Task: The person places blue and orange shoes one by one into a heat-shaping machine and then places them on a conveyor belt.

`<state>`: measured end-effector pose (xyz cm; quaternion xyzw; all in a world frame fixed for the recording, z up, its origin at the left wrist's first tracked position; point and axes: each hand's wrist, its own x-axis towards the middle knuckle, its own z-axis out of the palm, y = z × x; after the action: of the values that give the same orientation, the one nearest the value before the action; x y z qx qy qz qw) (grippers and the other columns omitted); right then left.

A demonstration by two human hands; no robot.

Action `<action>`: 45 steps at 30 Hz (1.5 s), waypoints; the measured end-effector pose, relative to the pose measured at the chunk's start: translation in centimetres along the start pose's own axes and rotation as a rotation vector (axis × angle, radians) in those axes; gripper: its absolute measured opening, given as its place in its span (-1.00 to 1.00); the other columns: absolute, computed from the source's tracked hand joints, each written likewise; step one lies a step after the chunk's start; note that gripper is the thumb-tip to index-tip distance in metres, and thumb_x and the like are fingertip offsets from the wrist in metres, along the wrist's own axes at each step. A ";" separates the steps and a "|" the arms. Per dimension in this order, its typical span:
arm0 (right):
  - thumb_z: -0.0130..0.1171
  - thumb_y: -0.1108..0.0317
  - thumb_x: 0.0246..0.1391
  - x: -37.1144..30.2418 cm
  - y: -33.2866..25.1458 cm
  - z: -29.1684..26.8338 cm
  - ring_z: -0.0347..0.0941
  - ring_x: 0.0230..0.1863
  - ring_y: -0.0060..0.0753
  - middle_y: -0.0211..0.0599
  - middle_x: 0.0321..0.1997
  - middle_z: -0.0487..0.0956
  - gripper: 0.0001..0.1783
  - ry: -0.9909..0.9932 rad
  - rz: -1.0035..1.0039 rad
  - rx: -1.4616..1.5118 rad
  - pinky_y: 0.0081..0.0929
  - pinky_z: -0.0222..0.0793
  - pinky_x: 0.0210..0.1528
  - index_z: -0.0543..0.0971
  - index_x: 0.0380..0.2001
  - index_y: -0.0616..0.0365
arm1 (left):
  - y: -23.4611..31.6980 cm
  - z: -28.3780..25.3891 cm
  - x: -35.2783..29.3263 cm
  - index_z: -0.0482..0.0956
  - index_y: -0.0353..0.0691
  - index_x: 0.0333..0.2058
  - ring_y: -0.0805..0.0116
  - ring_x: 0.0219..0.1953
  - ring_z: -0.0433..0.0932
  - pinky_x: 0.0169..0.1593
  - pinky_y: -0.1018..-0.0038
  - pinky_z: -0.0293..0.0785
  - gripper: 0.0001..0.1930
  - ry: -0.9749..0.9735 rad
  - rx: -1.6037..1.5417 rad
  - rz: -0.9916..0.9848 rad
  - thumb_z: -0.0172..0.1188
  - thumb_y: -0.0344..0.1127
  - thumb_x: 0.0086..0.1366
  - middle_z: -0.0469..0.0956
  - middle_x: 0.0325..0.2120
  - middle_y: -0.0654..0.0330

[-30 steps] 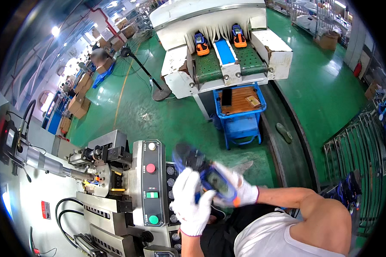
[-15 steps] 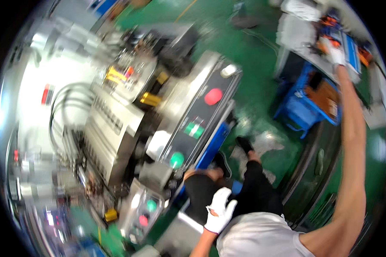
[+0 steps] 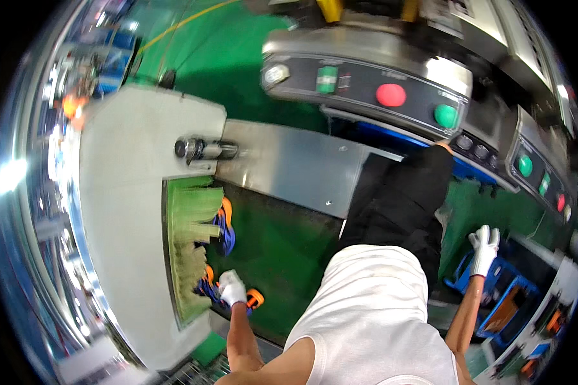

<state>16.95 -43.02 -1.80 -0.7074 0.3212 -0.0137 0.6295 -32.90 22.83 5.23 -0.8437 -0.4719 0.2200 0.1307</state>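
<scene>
My left hand (image 3: 231,289), in a white glove, reaches down over a dark green conveyor belt (image 3: 276,240). Its fingers are closed on an orange and blue shoe (image 3: 255,299), partly hidden under the glove. Farther along, another orange and blue shoe (image 3: 225,226) lies against pale green strip flaps (image 3: 189,250) at the opening of a grey machine housing (image 3: 125,147). Off to the right, my gloved right hand (image 3: 485,249) hangs with fingers stretched out and nothing in it, near a blue frame stand (image 3: 501,289).
Ahead stands a control panel (image 3: 359,86) with red and green buttons; a second panel (image 3: 538,170) is to its right. A metal plate (image 3: 289,163) runs beside the belt, with a black and silver cylinder (image 3: 205,149) at its end. More orange items (image 3: 554,322) sit at far right.
The view has swung left, from the press to the belt and housing. My left hand has gone from open near my lap to a shoe. My right arm has come back from the side table.
</scene>
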 end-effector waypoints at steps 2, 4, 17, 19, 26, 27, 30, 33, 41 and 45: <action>0.36 0.22 0.32 -0.9 -0.3 3.6 0.53 0.17 -0.27 0.07 0.50 0.32 -0.13 -0.165 -0.161 -0.371 -0.37 0.62 0.07 0.18 0.53 0.25 | -3.3 1.5 -4.3 0.49 -0.33 0.27 -0.20 0.19 0.56 0.29 0.03 0.42 -0.20 -0.305 -0.261 -0.856 0.05 0.34 0.46 0.57 0.13 -0.22; 0.35 0.20 0.32 -2.4 -3.8 7.2 0.52 0.18 -0.30 0.07 0.51 0.32 -0.13 -0.331 -0.261 -0.642 -0.37 0.62 0.07 0.18 0.53 0.25 | -2.9 -0.8 -8.0 0.43 -0.37 0.31 -0.23 0.21 0.53 0.29 0.04 0.42 -0.12 -0.029 -0.360 -1.056 0.10 0.40 0.41 0.52 0.17 -0.28; 0.33 0.31 0.32 -6.2 -14.5 18.7 0.51 0.33 -0.19 -0.08 0.47 0.41 -0.20 -0.762 -0.570 -0.905 -0.30 0.44 0.33 0.23 0.51 0.18 | 1.2 5.2 -6.8 0.64 -0.34 -0.21 -0.20 -0.15 0.60 -0.04 0.00 0.53 -0.59 0.056 -0.619 -0.517 0.00 -0.08 0.58 0.60 -0.25 -0.12; 0.34 0.36 0.29 -7.2 -13.8 19.5 0.52 0.32 -0.14 -0.10 0.44 0.45 -0.18 -0.811 -0.552 -0.770 -0.24 0.45 0.33 0.22 0.52 0.19 | 8.4 -1.1 -4.4 0.67 -0.29 -0.14 -0.13 -0.08 0.60 0.05 0.08 0.53 -0.69 0.119 -0.935 -0.502 0.23 -0.11 0.46 0.59 -0.16 -0.09; 0.44 0.30 0.13 -20.7 -17.0 25.4 0.52 0.27 0.04 0.14 0.33 0.48 -0.14 -1.205 -0.698 -0.691 -0.15 0.49 0.29 0.29 0.43 0.27 | 18.9 -9.2 4.7 0.63 -0.18 -0.21 -0.02 -0.10 0.62 0.01 0.12 0.56 -0.87 0.275 -1.032 -0.022 0.29 -0.32 0.31 0.63 -0.21 0.02; 0.46 0.24 0.09 -22.2 -18.1 26.0 0.49 0.29 0.11 0.19 0.33 0.46 -0.12 -1.262 -0.897 -0.710 -0.12 0.43 0.34 0.31 0.40 0.29 | 19.9 -11.5 5.3 0.63 -0.19 -0.22 0.00 -0.13 0.63 0.00 0.14 0.57 -0.85 0.356 -1.065 0.134 0.34 -0.36 0.25 0.63 -0.22 0.03; 0.44 0.16 0.01 -24.8 -18.5 26.2 0.46 0.24 0.21 0.20 0.21 0.49 -0.24 -1.155 -1.232 -0.663 -0.03 0.32 0.40 0.44 0.21 0.33 | 26.1 -20.9 5.8 0.62 -0.23 -0.25 0.03 -0.18 0.66 -0.04 0.22 0.60 -0.76 0.418 -1.174 0.582 0.43 -0.50 0.09 0.64 -0.27 0.04; 0.33 0.31 -0.07 -24.6 -19.5 26.4 0.52 0.06 0.09 0.02 -0.10 0.54 -0.56 -0.882 -1.278 -0.732 -0.09 0.42 0.22 0.52 -0.09 0.22 | 33.0 -32.4 3.8 0.61 -0.26 -0.21 0.11 -0.18 0.65 -0.06 0.27 0.60 -0.73 0.436 -1.250 1.039 0.44 -0.50 0.11 0.63 -0.25 0.05; 0.53 0.10 0.03 -15.1 -22.2 7.7 0.61 0.06 -0.50 -0.24 0.07 0.70 -0.24 -0.549 -0.312 -0.127 -0.44 0.52 0.12 0.50 0.23 0.22 | 47.7 -51.9 -5.5 0.53 -0.26 0.16 -0.09 0.17 0.53 0.28 0.12 0.44 -0.27 0.568 -1.012 2.047 0.64 -0.34 -0.01 0.58 0.08 -0.06; 0.50 0.28 0.04 -15.7 -18.9 1.3 0.52 0.08 -0.53 -0.34 0.09 0.66 -0.27 -0.300 -0.079 0.254 -0.43 0.47 0.17 0.50 0.27 0.23 | 56.7 -57.1 -5.6 0.40 -0.32 0.30 -0.05 0.29 0.46 0.35 0.12 0.39 -0.30 0.657 -1.012 1.893 0.47 -0.37 0.22 0.43 0.27 -0.12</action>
<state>13.30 -34.42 20.97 -0.6285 0.1917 0.0268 0.7533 34.66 -12.24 31.93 -0.8355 0.3816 -0.2197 -0.3288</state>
